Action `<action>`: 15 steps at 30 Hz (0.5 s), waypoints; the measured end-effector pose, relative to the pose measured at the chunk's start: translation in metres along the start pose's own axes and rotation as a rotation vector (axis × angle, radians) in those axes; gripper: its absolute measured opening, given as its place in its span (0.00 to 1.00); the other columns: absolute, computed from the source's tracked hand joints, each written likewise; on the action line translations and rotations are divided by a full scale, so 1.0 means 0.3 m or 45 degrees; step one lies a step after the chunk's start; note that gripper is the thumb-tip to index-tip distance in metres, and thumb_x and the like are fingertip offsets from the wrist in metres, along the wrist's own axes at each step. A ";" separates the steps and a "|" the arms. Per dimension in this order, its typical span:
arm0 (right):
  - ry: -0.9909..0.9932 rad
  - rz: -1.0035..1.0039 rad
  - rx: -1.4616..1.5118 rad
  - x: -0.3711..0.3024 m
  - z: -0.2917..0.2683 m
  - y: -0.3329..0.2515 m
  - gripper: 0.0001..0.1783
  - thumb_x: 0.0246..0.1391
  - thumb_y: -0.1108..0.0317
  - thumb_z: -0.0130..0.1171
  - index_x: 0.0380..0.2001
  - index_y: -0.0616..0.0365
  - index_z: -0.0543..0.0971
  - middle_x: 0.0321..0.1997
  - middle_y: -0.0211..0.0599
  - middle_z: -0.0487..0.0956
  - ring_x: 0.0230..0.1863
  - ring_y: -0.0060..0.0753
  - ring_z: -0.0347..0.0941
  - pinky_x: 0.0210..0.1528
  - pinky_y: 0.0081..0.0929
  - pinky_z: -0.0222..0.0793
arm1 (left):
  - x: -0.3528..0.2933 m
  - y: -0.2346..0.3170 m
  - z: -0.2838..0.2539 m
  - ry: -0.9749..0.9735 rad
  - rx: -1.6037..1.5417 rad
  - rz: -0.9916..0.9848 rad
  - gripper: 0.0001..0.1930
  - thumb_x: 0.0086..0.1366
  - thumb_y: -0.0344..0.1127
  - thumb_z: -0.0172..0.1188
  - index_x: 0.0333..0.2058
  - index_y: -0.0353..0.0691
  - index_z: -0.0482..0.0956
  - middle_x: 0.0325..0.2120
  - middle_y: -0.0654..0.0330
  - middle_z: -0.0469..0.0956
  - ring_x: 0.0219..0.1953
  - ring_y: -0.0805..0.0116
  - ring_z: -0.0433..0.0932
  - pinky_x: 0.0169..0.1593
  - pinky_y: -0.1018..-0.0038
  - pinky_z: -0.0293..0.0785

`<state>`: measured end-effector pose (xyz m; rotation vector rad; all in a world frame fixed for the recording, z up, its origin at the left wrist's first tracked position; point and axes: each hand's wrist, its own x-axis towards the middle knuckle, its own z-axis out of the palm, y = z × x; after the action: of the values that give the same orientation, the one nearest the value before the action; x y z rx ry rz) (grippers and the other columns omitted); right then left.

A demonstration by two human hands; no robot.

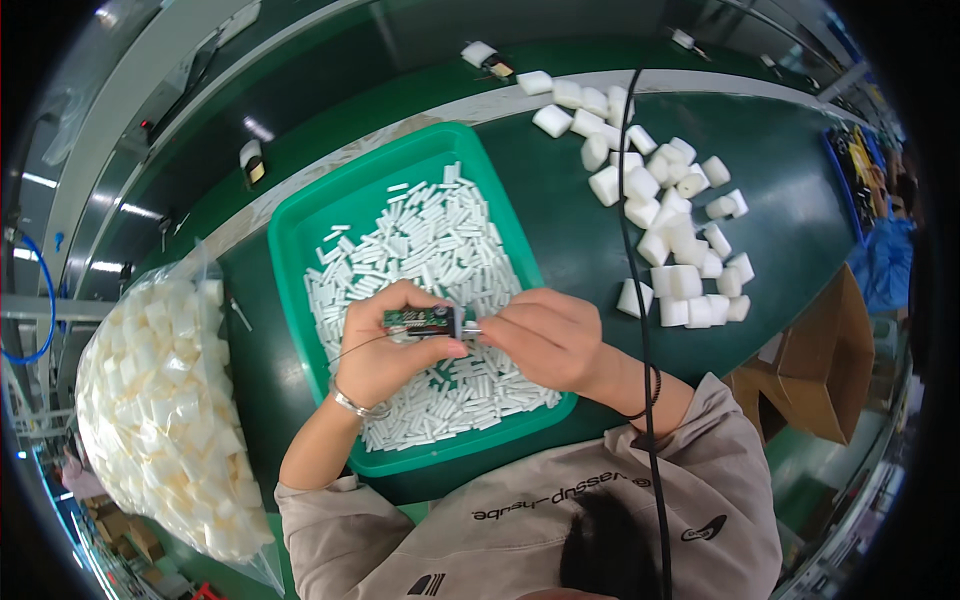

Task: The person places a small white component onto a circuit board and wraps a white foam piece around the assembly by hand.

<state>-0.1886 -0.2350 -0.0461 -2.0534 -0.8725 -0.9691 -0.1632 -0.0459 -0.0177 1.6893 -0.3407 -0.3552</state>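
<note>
Over a green tray (283, 290) heaped with small white tubes (420, 240), my left hand (372, 345) is closed around a small circuit board assembly (425, 322). It has a green board and a dark body, and a thin wire trails from it to the left. My right hand (550, 340) pinches at the assembly's right end, where a small pale piece (470, 328) shows between the fingertips. I cannot make out whether that piece is one of the white tubes. Both hands are close together above the tray.
White foam cylinders (683, 240) lie scattered on the right of the green table. A clear bag (165, 400) full of similar foam stands at left. Beyond, a dark green belt carries a white-capped part (480, 55). A black cable (640, 330) hangs across; a cardboard box (825, 350) is at right.
</note>
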 end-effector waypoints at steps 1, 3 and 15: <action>-0.011 0.007 -0.035 -0.001 -0.002 -0.008 0.11 0.28 0.75 0.61 0.23 0.62 0.75 0.22 0.31 0.70 0.23 0.30 0.69 0.21 0.19 0.66 | 0.002 0.000 0.003 -0.020 -0.013 0.008 0.17 0.36 0.26 0.70 0.27 0.36 0.75 0.24 0.63 0.75 0.27 0.79 0.72 0.33 0.83 0.68; -0.121 0.015 -0.097 -0.016 -0.026 0.001 0.13 0.32 0.70 0.61 0.27 0.61 0.75 0.25 0.31 0.72 0.24 0.29 0.69 0.22 0.20 0.66 | 0.011 -0.001 0.013 -0.006 0.139 0.065 0.16 0.37 0.26 0.70 0.28 0.36 0.75 0.25 0.63 0.76 0.28 0.78 0.73 0.33 0.83 0.69; -0.963 1.025 -1.022 -0.074 -0.265 0.009 0.23 0.37 0.50 0.59 0.29 0.57 0.69 0.17 0.38 0.71 0.19 0.41 0.71 0.18 0.32 0.63 | 0.029 -0.029 -0.020 0.146 -0.368 -0.023 0.16 0.43 0.24 0.65 0.31 0.37 0.68 0.30 0.57 0.77 0.33 0.73 0.75 0.39 0.78 0.71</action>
<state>-0.2259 -0.3060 -0.0271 -3.1429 0.1596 -0.0276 -0.1527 -0.0429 -0.0258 1.4226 -0.1797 -0.3041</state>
